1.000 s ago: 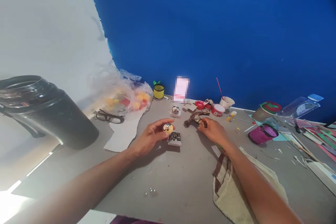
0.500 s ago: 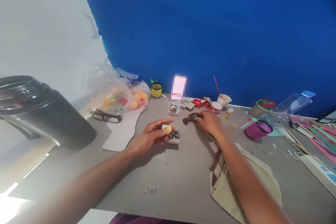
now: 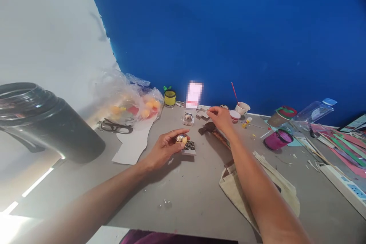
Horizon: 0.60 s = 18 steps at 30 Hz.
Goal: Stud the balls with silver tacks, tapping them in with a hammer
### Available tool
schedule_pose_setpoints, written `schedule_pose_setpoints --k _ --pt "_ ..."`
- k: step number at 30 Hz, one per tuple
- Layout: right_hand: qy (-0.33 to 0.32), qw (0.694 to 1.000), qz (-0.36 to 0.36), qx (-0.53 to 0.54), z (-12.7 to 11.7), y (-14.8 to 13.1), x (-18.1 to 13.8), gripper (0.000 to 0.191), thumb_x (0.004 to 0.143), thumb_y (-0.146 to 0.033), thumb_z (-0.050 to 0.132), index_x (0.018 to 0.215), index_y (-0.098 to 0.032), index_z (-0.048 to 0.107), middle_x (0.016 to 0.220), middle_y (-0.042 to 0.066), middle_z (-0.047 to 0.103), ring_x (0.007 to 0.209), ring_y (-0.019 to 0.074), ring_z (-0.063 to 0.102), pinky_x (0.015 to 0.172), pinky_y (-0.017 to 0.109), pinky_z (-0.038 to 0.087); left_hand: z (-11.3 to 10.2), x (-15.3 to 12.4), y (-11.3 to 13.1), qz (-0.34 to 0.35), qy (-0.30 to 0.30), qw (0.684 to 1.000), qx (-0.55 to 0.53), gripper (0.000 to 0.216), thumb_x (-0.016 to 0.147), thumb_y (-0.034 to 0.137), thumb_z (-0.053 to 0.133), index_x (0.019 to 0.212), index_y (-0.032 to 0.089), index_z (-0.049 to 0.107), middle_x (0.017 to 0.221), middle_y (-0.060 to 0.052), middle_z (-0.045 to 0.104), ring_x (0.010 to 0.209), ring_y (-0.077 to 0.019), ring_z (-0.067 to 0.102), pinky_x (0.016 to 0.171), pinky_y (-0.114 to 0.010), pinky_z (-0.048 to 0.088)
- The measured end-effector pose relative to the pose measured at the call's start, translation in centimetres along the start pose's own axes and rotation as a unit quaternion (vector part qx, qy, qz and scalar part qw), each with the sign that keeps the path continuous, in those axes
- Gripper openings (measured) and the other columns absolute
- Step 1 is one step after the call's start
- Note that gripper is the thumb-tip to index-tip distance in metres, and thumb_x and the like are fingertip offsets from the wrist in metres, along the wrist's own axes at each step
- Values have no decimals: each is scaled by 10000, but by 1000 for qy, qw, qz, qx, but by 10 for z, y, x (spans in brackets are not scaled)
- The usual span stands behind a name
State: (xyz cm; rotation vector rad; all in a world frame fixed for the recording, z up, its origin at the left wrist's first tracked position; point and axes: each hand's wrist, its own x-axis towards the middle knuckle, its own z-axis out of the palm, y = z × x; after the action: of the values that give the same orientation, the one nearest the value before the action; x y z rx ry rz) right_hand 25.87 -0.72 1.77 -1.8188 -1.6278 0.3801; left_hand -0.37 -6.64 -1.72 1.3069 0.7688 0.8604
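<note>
My left hand [image 3: 164, 146] is closed around a small mirrored ball [image 3: 181, 138], gripping it between thumb and fingers; its underside looks yellowish. Just beside and below the ball sits a small open box [image 3: 189, 152] with shiny dark tile pieces in it. Farther back, my right hand [image 3: 222, 120] has its fingers curved and a little apart at the right edge of a small grey cardboard tray [image 3: 202, 113]; whether they touch it I cannot tell. A hammer [image 3: 210, 127] lies below that hand, its handle partly covered by the forearm. Another mirrored ball [image 3: 188, 117] stands on a small white base.
Left are a large dark flask [image 3: 54, 126], glasses [image 3: 117, 126], white paper [image 3: 134, 141] and a plastic bag [image 3: 137, 99]. Rightward stand a paper cup [image 3: 243, 108], a glue stick [image 3: 246, 122], a purple pot [image 3: 278, 139] and a power strip [image 3: 347, 187]. A beige cloth [image 3: 237, 194] lies under my right forearm.
My right hand has let go of the hammer and moved up and left to the grey cardboard tray. The left hand still holds the ball, which is turned slightly.
</note>
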Motion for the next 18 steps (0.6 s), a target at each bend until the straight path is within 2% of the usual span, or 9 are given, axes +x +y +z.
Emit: schedule_pose_setpoints --k 3,5,6,10,15,18 --pt "-118 990 -61 51 -6 -23 -12 193 900 -298 585 917 -184 739 891 41 766 800 182 684 687 270 462 1 -1 4 16 -4 1000 22 541 785 316 802 1307 227 687 1054 -58 705 743 -129 570 669 -282 446" --pt "-196 973 -124 -10 -9 -38 -27 166 897 -278 599 884 -202 746 873 28 766 772 174 670 667 270 430 1 0 4 23 4 999 40 554 781 293 791 1315 212 668 978 -40 687 742 -132 574 655 -271 439" --pt "-215 963 -150 -58 -9 -44 -35 153 893 -256 605 866 -213 750 874 26 768 775 176 664 660 272 408 1 0 3 26 13 999 46 559 781 285 782 1320 206 654 944 -30 678 736 -133 574 649 -268 439" --pt "-238 933 -180 -203 0 -58 -63 130 895 -224 630 908 -246 757 937 38 780 852 204 681 650 287 348 3 3 -3 45 54 996 59 530 756 252 761 1264 194 621 967 -32 680 780 -154 612 683 -278 479" --pt "-260 917 -190 -235 20 -56 -78 108 910 -249 644 953 -230 742 976 46 770 911 209 688 664 284 333 5 4 -6 43 73 992 93 429 739 256 736 1147 182 626 838 4 656 722 -151 591 631 -262 454" --pt "-271 910 -202 -239 29 -52 -85 115 923 -254 639 954 -217 743 979 55 757 927 209 684 663 288 326 4 3 -5 36 85 990 111 407 752 259 733 1139 184 632 843 5 657 743 -152 591 655 -261 461"
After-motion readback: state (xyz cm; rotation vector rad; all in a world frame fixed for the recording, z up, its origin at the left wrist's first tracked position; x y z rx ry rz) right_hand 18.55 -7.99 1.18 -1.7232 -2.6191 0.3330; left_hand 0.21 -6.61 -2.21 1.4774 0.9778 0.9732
